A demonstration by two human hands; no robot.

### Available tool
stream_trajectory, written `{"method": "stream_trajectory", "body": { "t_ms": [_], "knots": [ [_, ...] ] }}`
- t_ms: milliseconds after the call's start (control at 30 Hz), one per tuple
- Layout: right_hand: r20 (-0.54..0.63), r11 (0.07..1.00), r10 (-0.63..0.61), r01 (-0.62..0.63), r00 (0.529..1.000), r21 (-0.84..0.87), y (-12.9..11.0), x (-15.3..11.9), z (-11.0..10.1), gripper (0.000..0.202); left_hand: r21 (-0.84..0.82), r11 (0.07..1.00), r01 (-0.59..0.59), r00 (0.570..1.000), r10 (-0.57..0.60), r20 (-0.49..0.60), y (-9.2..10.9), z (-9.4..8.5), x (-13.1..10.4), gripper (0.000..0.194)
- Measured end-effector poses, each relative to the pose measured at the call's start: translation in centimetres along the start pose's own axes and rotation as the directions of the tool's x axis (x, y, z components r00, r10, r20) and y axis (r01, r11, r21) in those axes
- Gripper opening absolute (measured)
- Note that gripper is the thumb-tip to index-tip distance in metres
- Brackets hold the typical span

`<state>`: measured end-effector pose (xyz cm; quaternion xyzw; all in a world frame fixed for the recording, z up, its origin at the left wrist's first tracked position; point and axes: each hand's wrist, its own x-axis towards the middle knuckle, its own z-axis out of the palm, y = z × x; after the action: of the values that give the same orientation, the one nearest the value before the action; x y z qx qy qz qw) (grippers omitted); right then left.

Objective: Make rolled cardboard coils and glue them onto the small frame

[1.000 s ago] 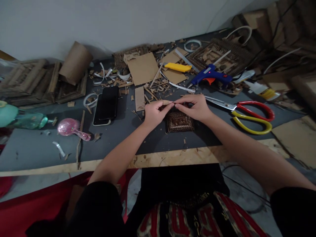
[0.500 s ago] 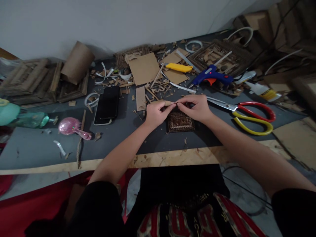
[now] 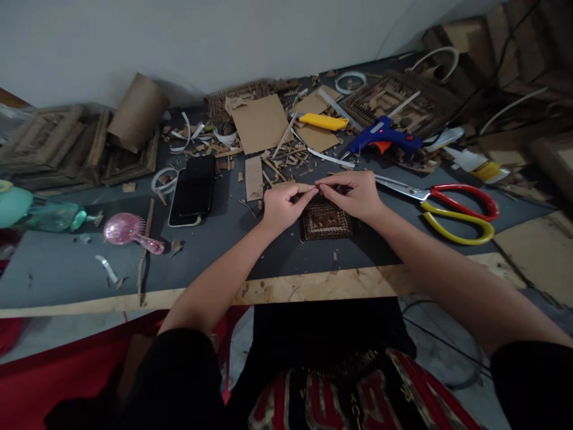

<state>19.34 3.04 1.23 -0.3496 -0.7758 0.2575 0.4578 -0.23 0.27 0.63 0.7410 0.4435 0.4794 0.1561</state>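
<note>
My left hand point(image 3: 284, 206) is closed in a pinch on a thin tan cardboard strip point(image 3: 290, 186), which runs along its upper side. Fingertips of my right hand point(image 3: 353, 194) pinch at the same spot, close against the left fingertips; the strip's end there is mostly hidden. Just below both hands, a small rectangular piece of layered corrugated cardboard point(image 3: 328, 222) lies flat on the dark table top. Its upper edge is partly covered by my right hand.
Scissors point(image 3: 456, 209) with red and yellow handles lie right, below a blue glue gun point(image 3: 382, 137). A yellow cutter point(image 3: 323, 122) rests among cardboard scraps. Left are a phone point(image 3: 192, 188), a pink hairbrush point(image 3: 129, 230) and a green spray bottle point(image 3: 54, 215). Cardboard frames point(image 3: 45, 140) stand behind.
Both hands keep the same pinch, with only a tiny shift of the fingertips. The whole view has slid very slightly; nothing on the table has moved.
</note>
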Motion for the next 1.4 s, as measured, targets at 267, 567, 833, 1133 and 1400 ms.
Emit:
{"method": "stream_trajectory", "body": {
  "t_ms": [267, 567, 833, 1133, 1400],
  "knots": [
    [0.033, 0.999, 0.028, -0.029, 0.999, 0.04, 0.07, 0.14, -0.18, 0.019, -0.059, 0.998, 0.033, 0.999, -0.036, -0.039, -0.49, 0.25, -0.07, 0.026],
    [0.059, 0.993, 0.093, -0.096, 0.994, 0.062, -0.29, 0.22, -0.09, 0.022, -0.019, 0.999, -0.027, 0.999, 0.027, -0.028, -0.58, 0.27, -0.01, 0.019],
    [0.07, 0.99, 0.107, -0.113, 0.992, 0.081, -0.4, 0.12, 0.0, 0.027, 0.014, 1.0, -0.016, 1.0, 0.016, -0.018, -0.57, 0.23, -0.07, 0.023],
    [0.03, 0.987, 0.128, -0.131, 0.991, 0.099, 0.09, 0.07, -0.33, 0.016, -0.003, 0.999, -0.035, 0.999, 0.035, 0.018, -0.81, 0.21, 0.09, 0.017],
    [0.172, 0.932, 0.13, -0.179, 0.976, 0.315, 0.09, 0.26, -0.36, 0.028, -0.025, 0.997, 0.067, 0.998, -0.067, 0.008, -0.46, 0.04, 0.11, 0.014]
  ]
}}
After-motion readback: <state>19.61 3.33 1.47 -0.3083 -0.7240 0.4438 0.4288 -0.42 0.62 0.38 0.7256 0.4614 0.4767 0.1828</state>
